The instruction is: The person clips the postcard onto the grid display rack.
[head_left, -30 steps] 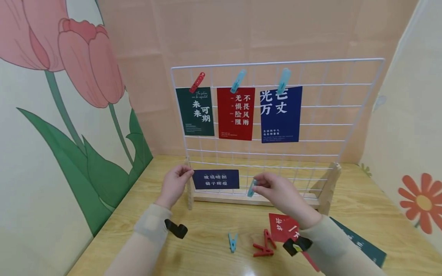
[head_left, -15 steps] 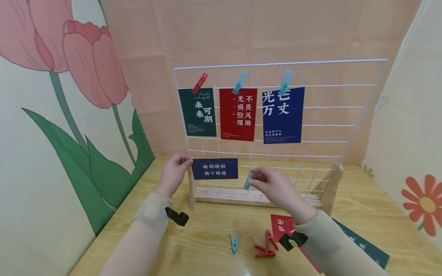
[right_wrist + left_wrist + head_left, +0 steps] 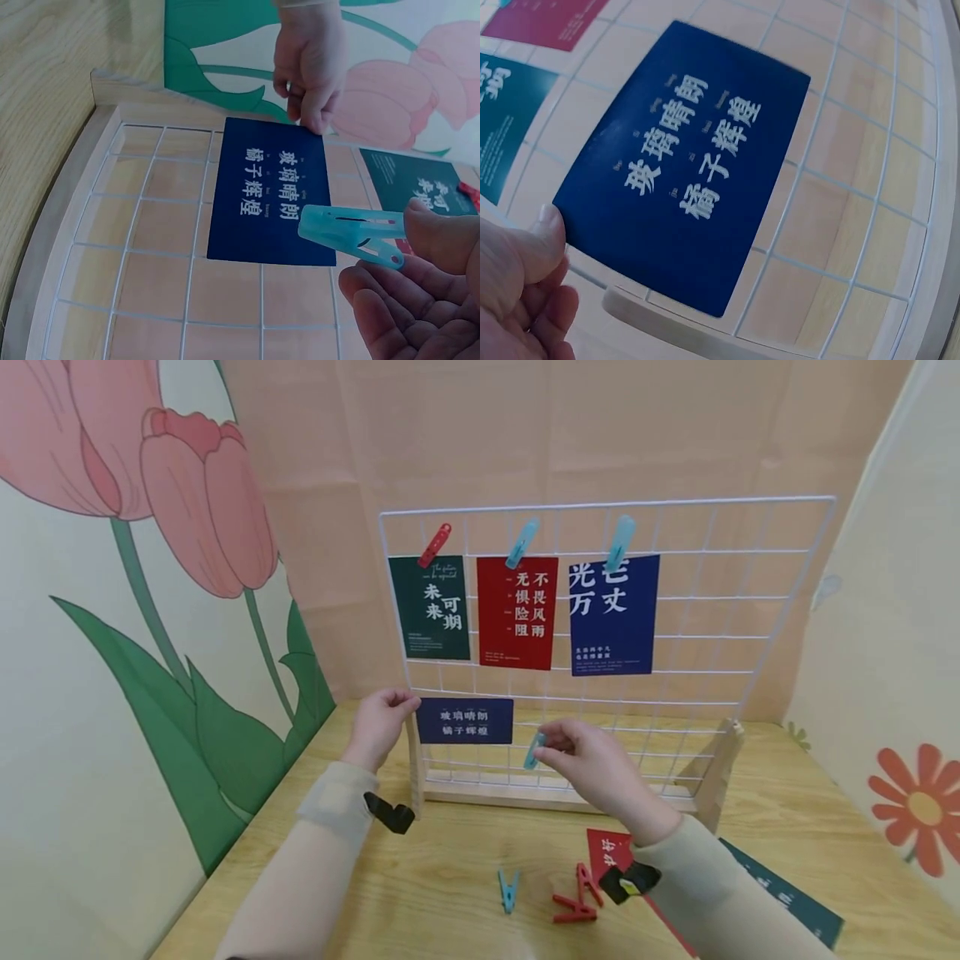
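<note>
My left hand [image 3: 377,727] pinches the left edge of a dark blue card [image 3: 466,721] with white characters, held in front of the lower left of a white wire grid [image 3: 697,610]. In the left wrist view the thumb [image 3: 544,240] lies on the card's corner. Between thumb and fingers of my right hand [image 3: 592,768] is a light blue clothespin [image 3: 349,231], a short way right of the card. Green [image 3: 431,618], red [image 3: 517,618] and blue [image 3: 613,635] cards hang above, pinned by one red clothespin [image 3: 435,545] and two light blue ones.
On the table before the grid lie a light blue clothespin [image 3: 508,891] and red clothespins [image 3: 575,906]. A red card [image 3: 606,847] and a dark green card [image 3: 798,902] lie under and beside my right forearm. A wooden base [image 3: 487,793] supports the grid.
Both hands have risen somewhat, lifting the blue card from the base of the grid to just below the hanging cards. The clothespin in my right hand has shifted up and slightly left.
</note>
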Action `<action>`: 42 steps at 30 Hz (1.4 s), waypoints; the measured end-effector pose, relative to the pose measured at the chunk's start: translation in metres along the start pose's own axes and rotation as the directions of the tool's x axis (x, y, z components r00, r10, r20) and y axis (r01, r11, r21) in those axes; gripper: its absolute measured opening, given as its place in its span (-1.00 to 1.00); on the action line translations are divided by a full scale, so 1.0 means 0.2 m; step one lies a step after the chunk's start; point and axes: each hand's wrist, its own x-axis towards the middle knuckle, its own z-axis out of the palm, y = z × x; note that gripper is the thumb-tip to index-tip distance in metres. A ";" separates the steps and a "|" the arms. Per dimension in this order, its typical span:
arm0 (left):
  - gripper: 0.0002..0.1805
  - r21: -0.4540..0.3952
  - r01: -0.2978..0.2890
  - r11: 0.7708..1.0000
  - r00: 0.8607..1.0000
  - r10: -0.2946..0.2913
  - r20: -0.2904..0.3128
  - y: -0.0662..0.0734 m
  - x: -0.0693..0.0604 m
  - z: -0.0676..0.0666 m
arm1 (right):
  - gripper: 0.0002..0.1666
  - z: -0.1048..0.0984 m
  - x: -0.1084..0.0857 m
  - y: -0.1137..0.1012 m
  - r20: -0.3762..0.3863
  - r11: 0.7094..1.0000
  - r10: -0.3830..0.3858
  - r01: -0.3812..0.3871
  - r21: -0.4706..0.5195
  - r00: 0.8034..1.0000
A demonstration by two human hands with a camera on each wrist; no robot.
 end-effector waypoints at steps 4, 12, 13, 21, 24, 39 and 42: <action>-0.82 -0.011 -0.011 1.000 1.000 0.010 -0.028 0.00 0.02 0.02 | -0.63 0.01 -0.01 0.00 -0.009 1.000 -0.001 0.001 0.003 1.000; -0.79 -0.035 0.035 0.999 0.998 -0.036 -0.047 -0.02 0.03 0.04 | -0.60 0.05 0.00 -0.02 -0.025 0.999 -0.034 0.034 0.011 0.999; -0.79 -0.038 0.036 0.999 0.998 -0.038 -0.051 -0.03 0.04 0.03 | -0.60 0.06 0.01 -0.03 -0.023 0.999 -0.043 0.043 0.014 0.999; -0.77 -0.053 0.025 0.998 0.997 -0.029 -0.074 -0.05 0.05 0.05 | -0.59 0.08 0.04 -0.05 -0.032 0.998 -0.046 0.047 0.037 0.998; -0.74 -0.076 0.015 0.997 0.995 -0.022 -0.094 -0.06 0.06 0.06 | -0.60 0.10 0.06 -0.06 -0.048 0.998 -0.042 0.044 0.050 0.998; -0.73 -0.148 0.046 0.988 0.988 -0.067 -0.141 -0.07 0.05 0.09 | -0.65 0.19 0.22 -0.11 -0.161 0.985 -0.108 0.127 0.119 0.981; -0.72 -0.149 0.055 0.987 0.986 -0.077 -0.146 -0.07 0.05 0.09 | -0.73 0.20 0.27 -0.13 -0.188 0.979 -0.128 0.155 0.136 0.974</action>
